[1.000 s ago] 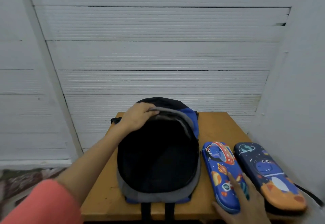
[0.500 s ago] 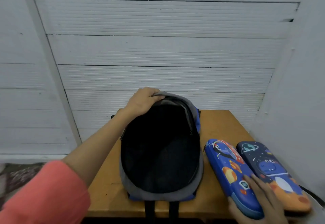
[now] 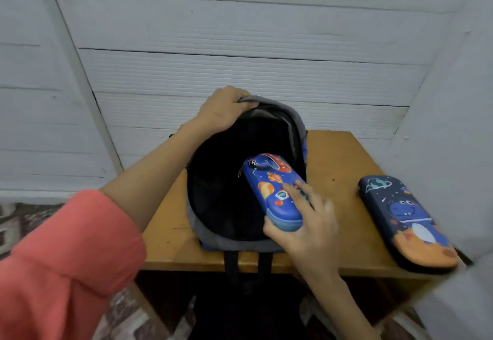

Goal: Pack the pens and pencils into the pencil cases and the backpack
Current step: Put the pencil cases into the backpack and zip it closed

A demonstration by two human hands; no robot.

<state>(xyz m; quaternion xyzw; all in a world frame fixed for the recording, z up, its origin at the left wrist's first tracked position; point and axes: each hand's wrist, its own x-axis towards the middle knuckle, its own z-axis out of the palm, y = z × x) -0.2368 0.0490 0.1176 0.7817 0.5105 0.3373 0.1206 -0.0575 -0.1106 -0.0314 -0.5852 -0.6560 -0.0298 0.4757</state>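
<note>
The right hand (image 3: pixel 306 222) is gripping the near end of the space-print pencil case (image 3: pixel 274 187), with the thumb curling round the end and the fingers (image 3: pixel 298 190) lying across the printed lid. It is holding the case at a slant over the mouth of the backpack (image 3: pixel 296 123), so that the far end is dipping into the dark interior while the near end is sitting above the near rim. The left hand (image 3: pixel 224 111), reaching out of a coral sleeve (image 3: pixel 66 259), is clutching the far rim of the backpack with curled fingers and holding the opening up and wide. The backpack is lying on the wooden surface (image 3: pixel 341 158), with its straps hanging over the near edge. The dinosaur-print pencil case (image 3: pixel 405 219) is lying closed on the right side of the surface, well apart from the backpack and untouched. No loose pens or pencils are showing anywhere, and both cases are zipped, so whether they are holding their contents cannot be told. By this reading the task is running late: one case is going into the backpack, and the second case and the closing of the backpack are waiting.
</note>
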